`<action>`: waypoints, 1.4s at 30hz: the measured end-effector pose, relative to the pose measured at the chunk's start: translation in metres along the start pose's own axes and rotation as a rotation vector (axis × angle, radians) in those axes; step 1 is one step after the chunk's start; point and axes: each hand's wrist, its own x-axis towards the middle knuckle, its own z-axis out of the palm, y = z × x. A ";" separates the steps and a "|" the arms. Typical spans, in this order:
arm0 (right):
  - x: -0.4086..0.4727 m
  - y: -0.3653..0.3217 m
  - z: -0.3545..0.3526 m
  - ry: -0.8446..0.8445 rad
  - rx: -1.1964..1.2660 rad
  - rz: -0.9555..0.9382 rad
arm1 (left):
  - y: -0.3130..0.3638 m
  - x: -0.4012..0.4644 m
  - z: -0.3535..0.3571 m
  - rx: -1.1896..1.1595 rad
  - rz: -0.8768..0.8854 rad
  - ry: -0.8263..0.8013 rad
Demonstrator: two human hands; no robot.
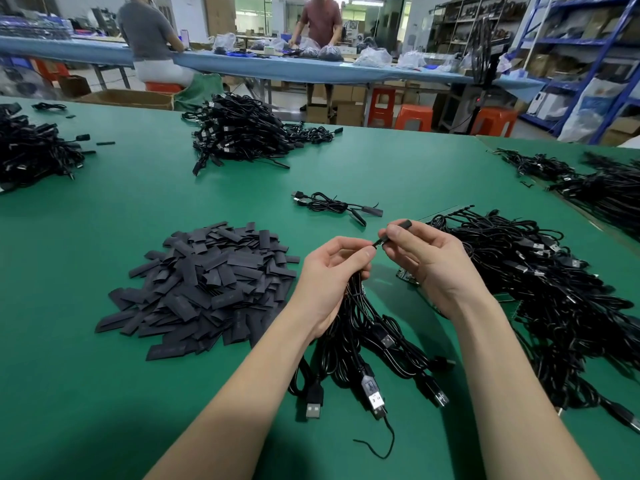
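Note:
My left hand point(332, 271) grips a bundle of black USB cables point(367, 344) that hangs down onto the green table point(138, 202), plugs toward me. Its thumb and forefinger pinch the end of one cable. My right hand point(422, 261) pinches a short black sleeve point(401, 226) right at that cable end, the two hands almost touching. To the left lies a heap of flat black sleeve pieces point(204, 289).
A large tangle of black cables point(540, 289) lies right of my hands, and one coiled cable point(332, 204) just beyond them. More cable heaps sit at far centre point(242, 133), far left point(31, 150) and far right point(595, 188). Two people work at a blue table behind.

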 end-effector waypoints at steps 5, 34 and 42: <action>0.001 -0.001 -0.002 -0.038 -0.034 0.019 | -0.003 0.000 -0.003 0.067 0.028 0.012; -0.001 0.007 0.004 -0.127 0.031 0.075 | 0.004 -0.006 -0.001 -0.080 -0.007 -0.028; -0.001 0.013 0.019 -0.036 0.052 -0.114 | 0.003 -0.003 -0.001 -0.175 -0.024 0.017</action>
